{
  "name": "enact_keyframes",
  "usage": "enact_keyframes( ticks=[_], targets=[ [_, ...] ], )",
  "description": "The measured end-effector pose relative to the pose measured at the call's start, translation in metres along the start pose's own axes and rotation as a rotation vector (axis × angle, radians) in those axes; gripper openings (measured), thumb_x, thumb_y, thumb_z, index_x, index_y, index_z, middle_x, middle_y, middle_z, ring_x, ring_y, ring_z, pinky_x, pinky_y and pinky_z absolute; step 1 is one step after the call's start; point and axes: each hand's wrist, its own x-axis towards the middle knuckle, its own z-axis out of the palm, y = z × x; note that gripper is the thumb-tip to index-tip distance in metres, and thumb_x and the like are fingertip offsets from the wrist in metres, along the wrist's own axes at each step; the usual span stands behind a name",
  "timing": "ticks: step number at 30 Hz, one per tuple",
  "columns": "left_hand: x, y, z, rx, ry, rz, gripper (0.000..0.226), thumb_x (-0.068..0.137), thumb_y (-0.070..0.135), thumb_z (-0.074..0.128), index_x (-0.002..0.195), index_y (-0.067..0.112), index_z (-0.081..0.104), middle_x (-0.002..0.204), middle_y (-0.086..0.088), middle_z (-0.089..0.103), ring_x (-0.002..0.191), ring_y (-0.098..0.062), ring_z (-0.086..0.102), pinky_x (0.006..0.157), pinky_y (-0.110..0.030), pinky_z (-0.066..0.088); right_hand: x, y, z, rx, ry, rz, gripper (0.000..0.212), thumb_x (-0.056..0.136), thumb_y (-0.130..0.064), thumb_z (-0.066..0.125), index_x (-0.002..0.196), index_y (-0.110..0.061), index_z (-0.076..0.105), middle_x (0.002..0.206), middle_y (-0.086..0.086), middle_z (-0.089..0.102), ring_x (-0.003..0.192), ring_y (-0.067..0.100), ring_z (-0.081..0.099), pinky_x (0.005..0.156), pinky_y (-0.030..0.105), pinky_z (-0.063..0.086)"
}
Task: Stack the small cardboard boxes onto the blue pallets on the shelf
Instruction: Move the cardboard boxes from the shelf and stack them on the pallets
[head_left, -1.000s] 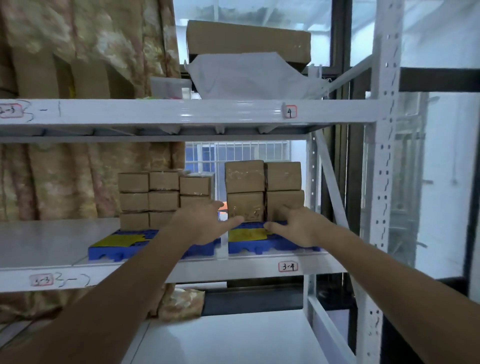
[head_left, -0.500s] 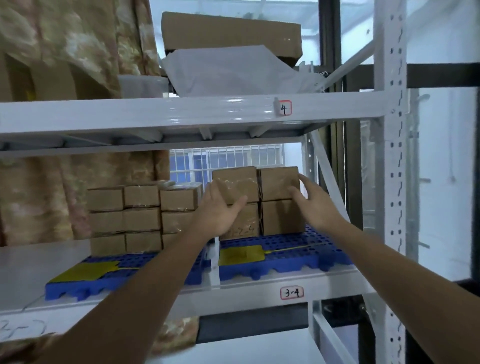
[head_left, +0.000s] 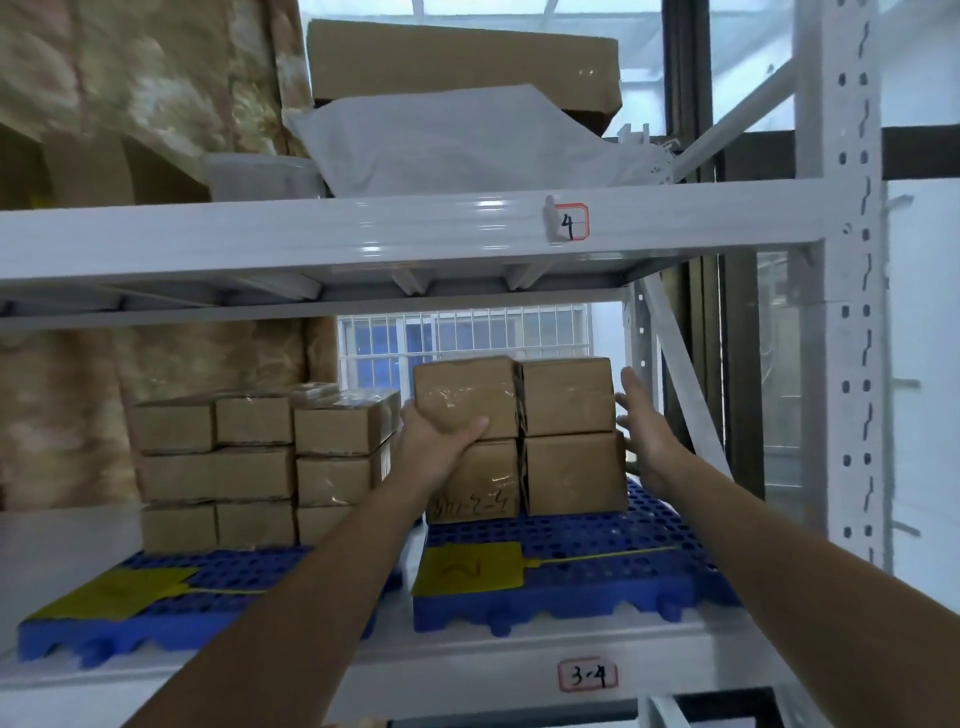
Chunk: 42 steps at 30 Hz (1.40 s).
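My left hand (head_left: 441, 434) grips the upper-left box (head_left: 465, 395) on the blue pallet (head_left: 571, 582). At its 3 o'clock, my right hand (head_left: 647, 431) stays flat and open beside the stack.

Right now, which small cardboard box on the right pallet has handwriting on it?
The lower-left brown cardboard box, under the left hand; black scrawl marks its front, the other three look plain.

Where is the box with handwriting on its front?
In the head view, the box with handwriting sits on the right blue pallet, bottom left of the stack of four, directly under the box the left hand grips.
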Motion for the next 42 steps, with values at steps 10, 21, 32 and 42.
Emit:
enact_keyframes(
  ticks=[10,21,32,42],
  targets=[
    [-0.001,-0.005,0.009,-0.045,-0.016,0.035,0.101,0.079,0.046,0.085,0.156,0.020,0.025,0.133,0.002,0.057,0.115,-0.020,0.058,0.103,-0.041,0.049,0.009,0.003,-0.004,0.025,-0.131,0.015,0.072,0.090,-0.082,0.031,0.115,-0.028,0.071,0.109,0.002,0.074,0.103,0.021,0.067,0.097,0.043,0.051],
    [-0.015,0.006,0.015,-0.033,-0.018,0.038,0.091,0.089,0.063,0.065,0.160,0.023,0.024,0.151,0.000,0.050,0.123,-0.022,0.054,0.098,-0.035,0.046,0.000,0.002,-0.018,0.056,-0.094,0.015,0.070,0.088,-0.083,0.037,0.112,-0.028,0.073,0.108,0.003,0.076,0.103,0.021,0.069,0.095,0.042,0.052],
    [-0.032,0.019,0.014,-0.077,-0.068,0.036,0.098,0.089,0.062,0.065,0.163,0.023,0.013,0.154,-0.001,0.046,0.130,-0.025,0.054,0.107,-0.042,0.048,-0.014,0.000,-0.028,0.043,-0.097,0.008,0.085,0.077,-0.094,0.028,0.114,-0.033,0.075,0.110,0.004,0.077,0.109,0.025,0.070,0.106,0.051,0.047],
    [-0.055,0.018,-0.004,0.061,-0.113,0.029,0.104,0.094,0.055,0.064,0.164,0.013,-0.002,0.166,-0.006,0.030,0.147,-0.026,0.038,0.107,-0.030,0.035,-0.040,-0.007,-0.034,0.004,-0.037,-0.054,0.092,0.088,-0.085,0.022,0.161,-0.027,0.022,0.167,0.004,0.023,0.153,0.025,0.022,0.125,0.047,0.015]
  ],
)
